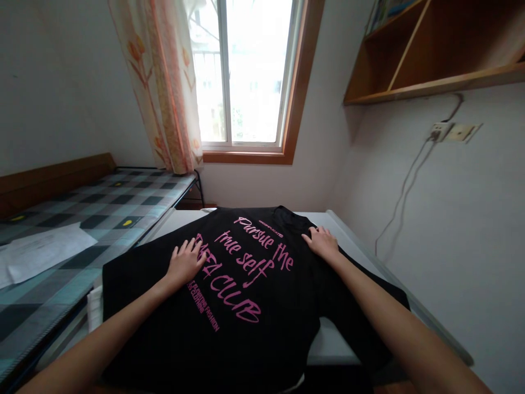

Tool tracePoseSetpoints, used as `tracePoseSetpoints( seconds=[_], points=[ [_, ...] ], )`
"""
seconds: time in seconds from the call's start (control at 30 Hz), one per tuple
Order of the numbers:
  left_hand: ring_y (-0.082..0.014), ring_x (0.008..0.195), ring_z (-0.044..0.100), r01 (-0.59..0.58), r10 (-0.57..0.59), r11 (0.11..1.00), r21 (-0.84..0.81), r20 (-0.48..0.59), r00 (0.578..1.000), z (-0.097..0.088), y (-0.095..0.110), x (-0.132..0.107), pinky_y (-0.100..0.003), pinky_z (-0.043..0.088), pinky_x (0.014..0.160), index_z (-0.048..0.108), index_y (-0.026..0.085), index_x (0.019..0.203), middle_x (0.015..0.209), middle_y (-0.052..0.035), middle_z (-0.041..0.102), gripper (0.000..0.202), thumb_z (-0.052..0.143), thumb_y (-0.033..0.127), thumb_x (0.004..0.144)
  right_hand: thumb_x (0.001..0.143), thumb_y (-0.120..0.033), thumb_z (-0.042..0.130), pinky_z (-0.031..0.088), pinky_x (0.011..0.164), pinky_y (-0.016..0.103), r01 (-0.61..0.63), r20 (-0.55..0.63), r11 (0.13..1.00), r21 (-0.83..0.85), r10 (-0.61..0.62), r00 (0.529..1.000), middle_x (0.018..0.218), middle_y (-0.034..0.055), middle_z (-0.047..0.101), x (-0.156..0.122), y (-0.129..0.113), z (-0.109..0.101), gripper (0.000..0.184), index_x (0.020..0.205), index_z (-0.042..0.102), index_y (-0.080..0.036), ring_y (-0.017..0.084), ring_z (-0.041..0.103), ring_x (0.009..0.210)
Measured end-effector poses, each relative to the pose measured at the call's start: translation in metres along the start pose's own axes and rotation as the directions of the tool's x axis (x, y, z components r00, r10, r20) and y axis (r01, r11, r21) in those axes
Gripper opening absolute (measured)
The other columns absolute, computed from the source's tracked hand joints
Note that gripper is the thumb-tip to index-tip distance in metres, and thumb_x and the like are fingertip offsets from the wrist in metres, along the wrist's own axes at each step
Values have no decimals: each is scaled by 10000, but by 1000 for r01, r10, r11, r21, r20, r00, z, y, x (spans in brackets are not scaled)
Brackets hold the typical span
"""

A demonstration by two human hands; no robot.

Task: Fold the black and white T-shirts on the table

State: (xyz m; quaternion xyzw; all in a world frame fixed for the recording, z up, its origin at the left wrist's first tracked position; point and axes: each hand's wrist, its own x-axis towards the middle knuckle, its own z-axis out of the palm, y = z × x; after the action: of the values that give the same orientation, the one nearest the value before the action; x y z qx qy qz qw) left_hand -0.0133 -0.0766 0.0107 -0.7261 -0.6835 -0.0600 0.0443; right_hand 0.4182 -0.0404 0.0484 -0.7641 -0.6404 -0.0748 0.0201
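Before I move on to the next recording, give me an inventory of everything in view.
shirt: 1, black with pink lettering, spread over the table
table: 1, white, centre
mattress: 1, grey-blue and black check, left
headboard: 1, brown, far left
papers: count unclear, white, on the mattress
curtain: 1, cream with orange flowers, left of the window
window: 1, brown surround, back wall
shelf: 1, brown, upper right
wall plates: 2, off-white, right wall
cord: at least 1, greyish, below them
left hand: 1, bare, flat on the lettering
right hand: 1, bare, on the shirt near the collar
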Motion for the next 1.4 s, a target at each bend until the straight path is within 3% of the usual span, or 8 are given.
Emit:
tracePoseSetpoints(
  seconds=[0.17, 0.3, 0.7, 0.87, 1.0, 1.2, 1.3, 1.4],
  points=[
    [-392, 1426, 186, 81, -82, 997, 17, 137, 987, -11, -14, -52, -680, 167, 1063, 290, 191, 1493, 1555, -163, 229, 810, 307, 680, 848, 944, -494, 355, 390, 927, 449, -94, -48, 994, 62, 97, 994, 1294, 195, 530, 27, 2, 28, 544, 1364, 473, -170, 314, 532, 1143],
    [-407, 1435, 126, 66, -62, 998, -19, 154, 986, -9, -17, -56, -720, 134, 1043, 254, 203, 1502, 1569, -163, 177, 869, 311, 735, 817, 963, -414, 318, 415, 884, 456, -126, -53, 988, 91, 131, 990, 1258, 185, 553, 34, 4, 33, 482, 1373, 464, -206, 318, 558, 1103],
    [-394, 1440, 111, -184, 195, 980, -74, 174, 965, 6, -15, 56, -727, 116, 1035, 212, 249, 1511, 1579, -143, 152, 842, 264, 750, 836, 972, -282, 230, 478, 741, 383, -221, 7, 975, 19, 221, 975, 1184, 174, 545, 21, 42, 29, 444, 1346, 460, -210, 273, 628, 970],
    [-366, 1435, 168, -360, 346, 932, 36, 200, 917, 0, -6, 108, -667, 118, 1073, 242, 307, 1498, 1571, -105, 206, 714, 268, 678, 888, 930, -141, 174, 492, 708, 407, -156, 53, 981, -113, 162, 985, 1158, 206, 528, -24, 57, 23, 517, 1389, 409, -168, 291, 660, 896],
    [-419, 1406, 207, -300, 275, 934, 192, 146, 950, -8, 10, 126, -719, 56, 1042, 338, 349, 1460, 1532, -109, 320, 649, 368, 648, 885, 905, -89, 187, 506, 660, 392, -123, 50, 977, -177, 133, 990, 1105, 216, 545, -73, 55, 18, 533, 1377, 433, -121, 269, 683, 783],
    [-473, 1336, 312, -117, 112, 992, 48, 94, 989, -1, 27, 106, -721, 261, 969, 322, 277, 1481, 1538, -157, 289, 602, 309, 546, 942, 918, -119, 285, 514, 724, 395, -31, -97, 969, -246, 7, 995, 1136, 219, 569, -119, 47, 6, 476, 1313, 547, -154, 274, 648, 884],
    [-435, 1390, 238, -82, 86, 995, -50, 84, 993, 7, 23, 82, -715, 224, 1009, 273, 278, 1497, 1558, -123, 254, 642, 218, 589, 938, 956, -264, 337, 397, 984, 502, 20, -261, 973, -229, -81, 962, 1350, 204, 477, -122, 43, 9, 436, 1326, 557, -199, 342, 457, 1241],
    [-423, 1415, 180, -47, 54, 997, -64, 98, 994, 11, 11, 56, -717, 151, 1041, 261, 313, 1495, 1573, -77, 223, 708, 212, 679, 892, 956, -455, 341, 264, 1093, 521, 66, -182, 988, -137, -90, 979, 1468, 142, 394, -117, 37, 21, 501, 1400, 483, -271, 331, 329, 1359]
  ],
)
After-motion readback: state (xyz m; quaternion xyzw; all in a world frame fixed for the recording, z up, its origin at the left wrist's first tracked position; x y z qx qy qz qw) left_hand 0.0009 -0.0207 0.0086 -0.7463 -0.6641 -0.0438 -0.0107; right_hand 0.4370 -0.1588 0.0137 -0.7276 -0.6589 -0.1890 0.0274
